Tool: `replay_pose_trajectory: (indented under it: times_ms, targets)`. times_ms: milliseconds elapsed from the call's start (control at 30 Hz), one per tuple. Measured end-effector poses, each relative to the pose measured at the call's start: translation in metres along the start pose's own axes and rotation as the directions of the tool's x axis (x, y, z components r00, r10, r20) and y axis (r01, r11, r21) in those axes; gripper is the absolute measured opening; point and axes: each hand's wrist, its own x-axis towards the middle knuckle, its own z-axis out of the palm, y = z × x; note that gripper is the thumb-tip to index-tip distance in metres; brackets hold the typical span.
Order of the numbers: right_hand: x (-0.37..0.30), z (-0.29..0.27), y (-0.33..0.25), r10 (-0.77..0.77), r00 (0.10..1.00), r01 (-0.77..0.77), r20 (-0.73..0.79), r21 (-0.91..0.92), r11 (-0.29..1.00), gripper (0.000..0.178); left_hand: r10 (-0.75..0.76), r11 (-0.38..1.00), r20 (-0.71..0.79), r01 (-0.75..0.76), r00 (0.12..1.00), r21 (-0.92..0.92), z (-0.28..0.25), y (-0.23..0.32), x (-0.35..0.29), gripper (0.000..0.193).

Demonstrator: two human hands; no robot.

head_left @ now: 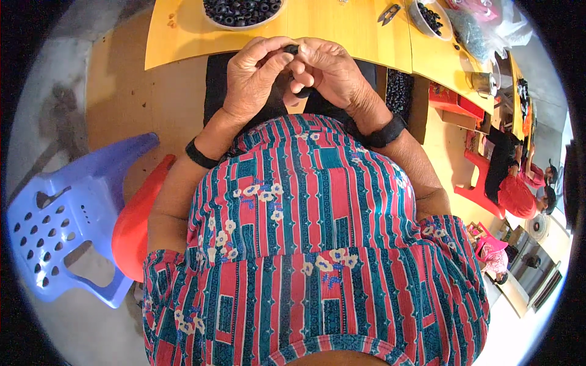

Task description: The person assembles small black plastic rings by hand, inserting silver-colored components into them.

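Observation:
Just in front of the near table edge, both my hands meet at a small black ring-like piece (pixel 292 49). My left hand (pixel 251 78) pinches it between thumb and fingertips, and the fingertips of my right hand (pixel 337 72) close on it from the other side. Another small black piece (pixel 304 93) shows by the curled lower fingers of the right hand; whether it is gripped there I cannot tell. Beyond the hands, a pale bowl (pixel 237 28) on the table is heaped with black rings (pixel 241 9).
The yellow table (pixel 342 33) carries thread snips (pixel 389 14), another bowl of black pieces (pixel 450 27) and plastic bags (pixel 479 30). A metal mug (pixel 483 83) stands at its right. A blue plastic chair (pixel 79 210) and a red one (pixel 139 229) are at my left. People (pixel 519 195) sit farther right.

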Motion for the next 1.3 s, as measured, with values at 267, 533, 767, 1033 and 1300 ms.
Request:
replay_pose_trajectory:
  times_ms: [267,533,767,1033,1300]
  targets:
    - [0.001,0.008,0.006,-0.019,0.997,0.018,-0.072,-0.009,1.000,0.025,0.009,0.999,-0.036,-0.007,0.999,0.051,-0.003,-0.002,0.002,0.018]
    - [0.002,0.008,0.007,0.047,0.987,-0.064,-0.154,-0.108,0.992,0.023,-0.097,0.993,0.018,0.095,0.995,0.071,-0.005,-0.004,0.000,0.016]
    - [0.002,0.009,0.012,0.087,0.970,-0.141,-0.226,-0.235,0.962,0.020,-0.208,0.976,-0.061,0.203,0.976,-0.083,-0.010,-0.017,-0.009,0.017]
    - [0.045,-0.003,-0.001,-0.539,0.836,0.230,-0.098,-0.831,0.507,0.021,-0.285,0.922,-0.027,0.266,0.958,-0.280,-0.024,-0.021,-0.020,0.022]
    - [0.077,-0.005,-0.006,-0.559,0.798,0.242,0.224,-0.969,-0.043,0.028,-0.272,0.927,-0.065,0.244,0.960,-0.285,-0.027,-0.018,-0.022,0.023]
